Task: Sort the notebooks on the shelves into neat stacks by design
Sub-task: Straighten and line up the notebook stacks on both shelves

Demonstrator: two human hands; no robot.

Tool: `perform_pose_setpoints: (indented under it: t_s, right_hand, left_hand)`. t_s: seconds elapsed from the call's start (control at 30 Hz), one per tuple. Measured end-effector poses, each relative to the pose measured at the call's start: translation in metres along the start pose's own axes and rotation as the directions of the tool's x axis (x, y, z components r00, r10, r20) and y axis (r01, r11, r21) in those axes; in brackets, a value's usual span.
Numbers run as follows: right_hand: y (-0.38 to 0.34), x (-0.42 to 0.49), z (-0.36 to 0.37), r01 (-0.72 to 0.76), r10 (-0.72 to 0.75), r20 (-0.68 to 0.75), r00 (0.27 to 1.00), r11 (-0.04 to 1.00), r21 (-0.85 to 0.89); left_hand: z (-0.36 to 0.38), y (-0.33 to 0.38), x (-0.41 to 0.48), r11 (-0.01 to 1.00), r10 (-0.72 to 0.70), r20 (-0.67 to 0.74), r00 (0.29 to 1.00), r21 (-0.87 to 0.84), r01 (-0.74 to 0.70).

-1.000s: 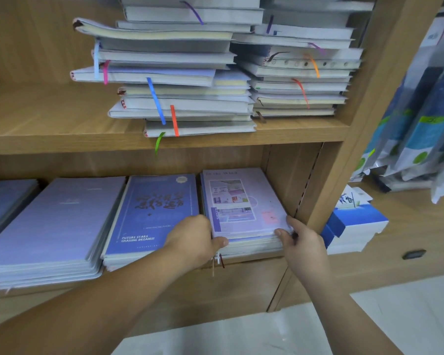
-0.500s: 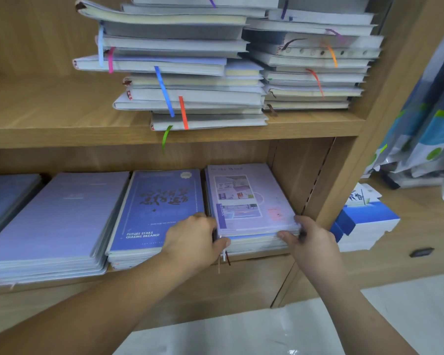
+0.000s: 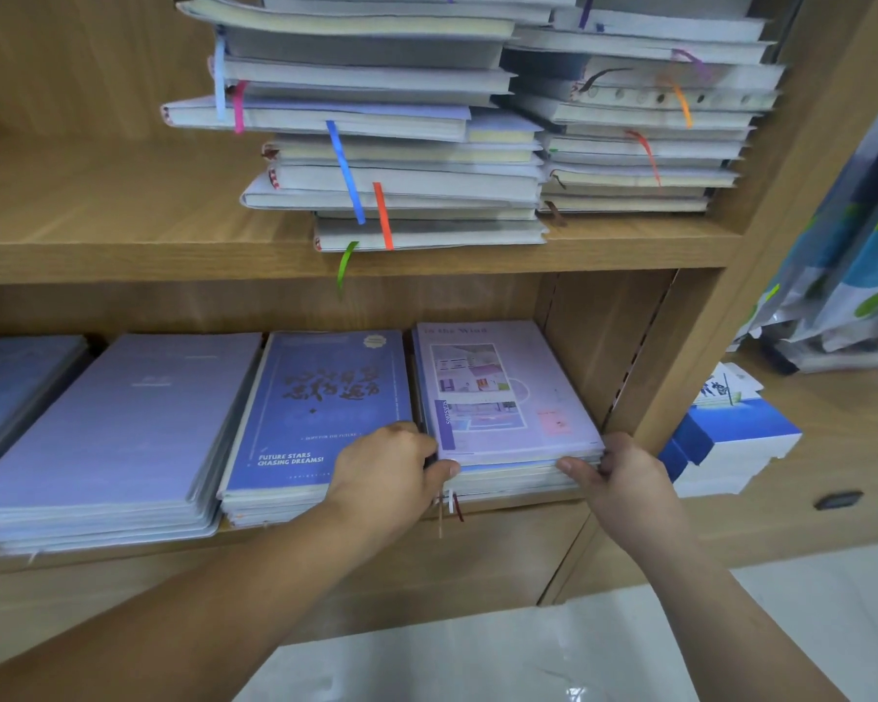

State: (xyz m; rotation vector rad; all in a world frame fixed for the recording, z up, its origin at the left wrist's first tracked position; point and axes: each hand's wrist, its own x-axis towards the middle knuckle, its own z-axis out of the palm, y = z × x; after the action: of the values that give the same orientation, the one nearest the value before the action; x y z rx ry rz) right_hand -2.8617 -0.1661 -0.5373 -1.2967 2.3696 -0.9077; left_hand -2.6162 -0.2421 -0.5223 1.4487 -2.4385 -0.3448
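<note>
Wooden shelving (image 3: 97, 260) fills my view; at the right end of the lower shelf (image 3: 528, 509), my left hand (image 3: 384, 471) and right hand (image 3: 624, 473) clasp the pink notebook stack (image 3: 503, 397) by its front corners. Glossy covers may slide; I'd grip low, underneath.

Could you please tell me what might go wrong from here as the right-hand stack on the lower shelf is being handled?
The left hand and right hand grip the lilac stack only at its front corners, so lower notebooks might slip out if it is lifted. It lies tight against the blue stack, which could be dragged askew. The ribbon bookmarks hanging below its front edge might snag as it moves.
</note>
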Motion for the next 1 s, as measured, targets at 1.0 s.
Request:
perform_pose_setpoints:
  t_s: [1.0]
  right_hand:
    - [0.0099,0.0006,0.0023,0.002,-0.002,-0.004,1.000,1.000,-0.027]
  left_hand:
    - [0.0020,0.0042,0.0007,0.986,0.053,-0.006,0.999,0.159,-0.051]
